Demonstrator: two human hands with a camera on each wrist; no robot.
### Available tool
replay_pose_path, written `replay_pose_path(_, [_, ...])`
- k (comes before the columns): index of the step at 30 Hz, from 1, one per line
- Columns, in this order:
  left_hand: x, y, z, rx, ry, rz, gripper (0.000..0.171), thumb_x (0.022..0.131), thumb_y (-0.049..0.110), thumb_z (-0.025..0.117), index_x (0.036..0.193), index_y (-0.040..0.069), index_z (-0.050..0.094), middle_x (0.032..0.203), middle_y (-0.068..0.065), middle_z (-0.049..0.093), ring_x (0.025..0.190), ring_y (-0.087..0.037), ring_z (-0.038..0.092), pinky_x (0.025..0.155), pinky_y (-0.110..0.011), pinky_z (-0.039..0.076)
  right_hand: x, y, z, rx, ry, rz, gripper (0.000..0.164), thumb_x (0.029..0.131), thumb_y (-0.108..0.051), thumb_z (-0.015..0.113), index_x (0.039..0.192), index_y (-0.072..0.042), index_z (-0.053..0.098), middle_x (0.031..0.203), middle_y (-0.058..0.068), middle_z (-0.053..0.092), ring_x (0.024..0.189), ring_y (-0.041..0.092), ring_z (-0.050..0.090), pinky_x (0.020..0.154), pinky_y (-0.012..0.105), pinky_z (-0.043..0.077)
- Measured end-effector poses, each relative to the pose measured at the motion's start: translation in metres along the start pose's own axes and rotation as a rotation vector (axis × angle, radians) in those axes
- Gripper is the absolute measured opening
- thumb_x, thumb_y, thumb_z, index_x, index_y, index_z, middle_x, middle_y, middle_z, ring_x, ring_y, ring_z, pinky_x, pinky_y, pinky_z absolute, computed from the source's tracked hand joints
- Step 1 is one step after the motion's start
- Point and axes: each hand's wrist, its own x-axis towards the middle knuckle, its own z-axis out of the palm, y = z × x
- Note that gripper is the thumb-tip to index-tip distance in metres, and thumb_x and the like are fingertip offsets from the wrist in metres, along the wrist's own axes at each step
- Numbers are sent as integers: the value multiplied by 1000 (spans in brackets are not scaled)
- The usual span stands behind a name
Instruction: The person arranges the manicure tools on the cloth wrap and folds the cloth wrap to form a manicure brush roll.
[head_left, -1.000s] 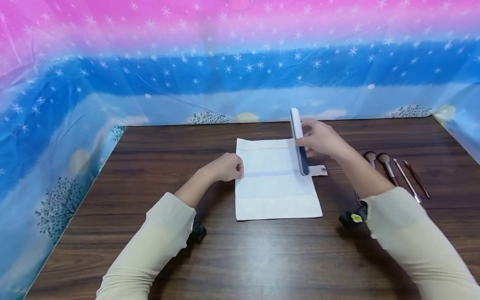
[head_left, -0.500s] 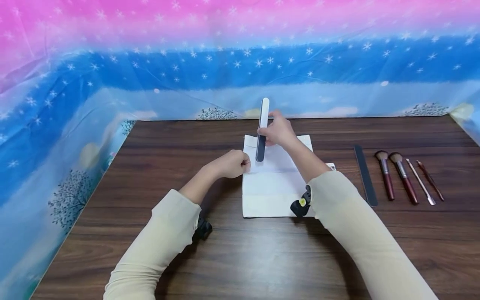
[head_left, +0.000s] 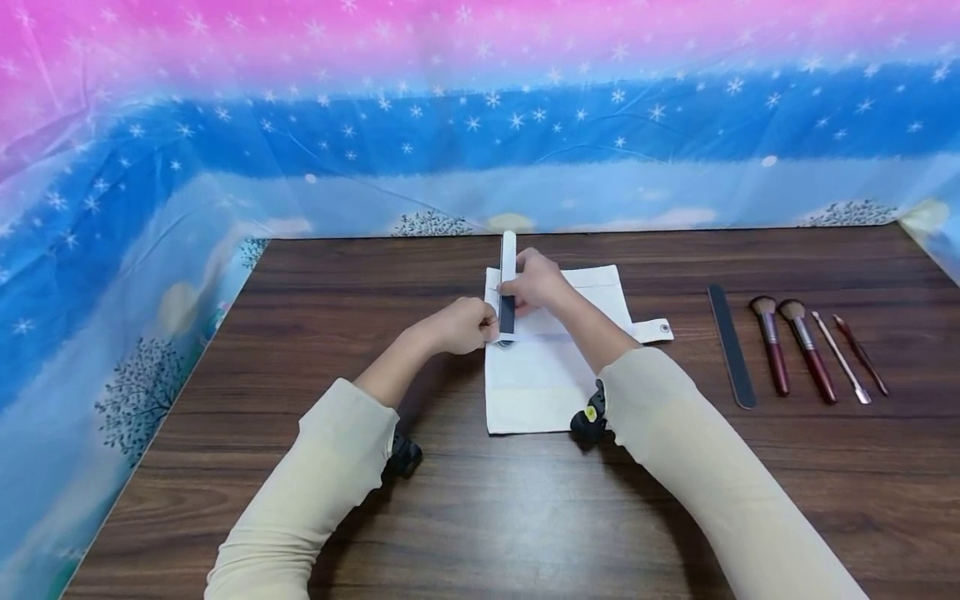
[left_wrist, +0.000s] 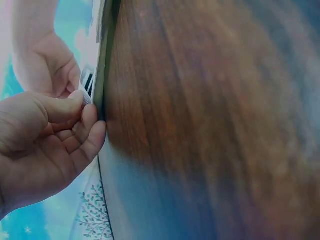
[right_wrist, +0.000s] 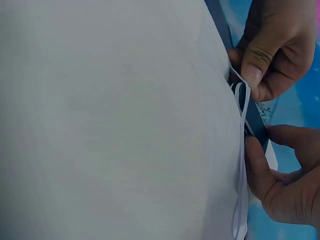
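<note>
A white cloth roll-up pouch [head_left: 540,383] lies unfolded on the table. At its left side my left hand [head_left: 463,325] pinches the edge of a pocket, and the right wrist view shows this edge [right_wrist: 246,92] raised between thumb and finger. My right hand [head_left: 542,279] holds a nail file [head_left: 507,254], pale on its far half and dark on its near half, between thumb and fingers. The file points away from me over the pouch's left part. Its near end is at the raised pocket edge, partly covered by white cloth.
To the right of the pouch's snap strap [head_left: 654,331] lie a dark nail file [head_left: 731,346], two makeup brushes [head_left: 772,346], a silver cuticle pusher [head_left: 842,358] and a thin brown tool [head_left: 861,354]. A snowflake-patterned cloth [head_left: 450,133] hangs behind the wooden table [head_left: 337,275].
My right hand has carried the nail file leftward across the pouch, then down toward me to the pocket edge. My left hand stays at the pouch's left side.
</note>
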Motion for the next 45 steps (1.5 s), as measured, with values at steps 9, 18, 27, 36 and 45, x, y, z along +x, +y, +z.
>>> replay_pose_path(9, [-1,1,1,-26,14,0,20,94,2,44,78,2,57,70,-4,49,61,-15,43,59,-23,35,-21,7,7,-67,-76,-4,58,87,-14,64,134,-5,30,82,16,56,67,19,59,59,28,53])
replay_pose_path(18, [1,1,4,-18,35,17,18,91,0,46,78,2,59,70,-3,51,63,-15,46,59,-23,37,-20,15,2,114,-101,15,37,99,-24,41,128,-3,36,88,16,52,63,18,54,55,26,51])
replay_pose_path(27, [1,0,4,-5,38,39,18,90,-1,46,78,2,58,68,-2,50,63,-14,45,60,-22,37,-16,20,-4,248,-202,52,25,100,-18,39,117,0,38,85,15,47,60,15,50,53,23,50])
replay_pose_path(36, [0,2,3,-5,30,30,19,91,-1,45,77,2,57,70,-4,50,64,-16,45,60,-23,36,-26,19,-8,41,-248,-44,15,95,-12,50,98,3,50,89,12,51,68,14,53,64,23,50])
replay_pose_path(45, [0,2,4,22,32,23,20,90,-2,46,75,3,57,69,-2,49,63,-15,43,60,-23,35,-31,21,-13,-184,-295,-128,18,93,-12,53,78,-2,55,76,4,52,61,11,51,68,25,46])
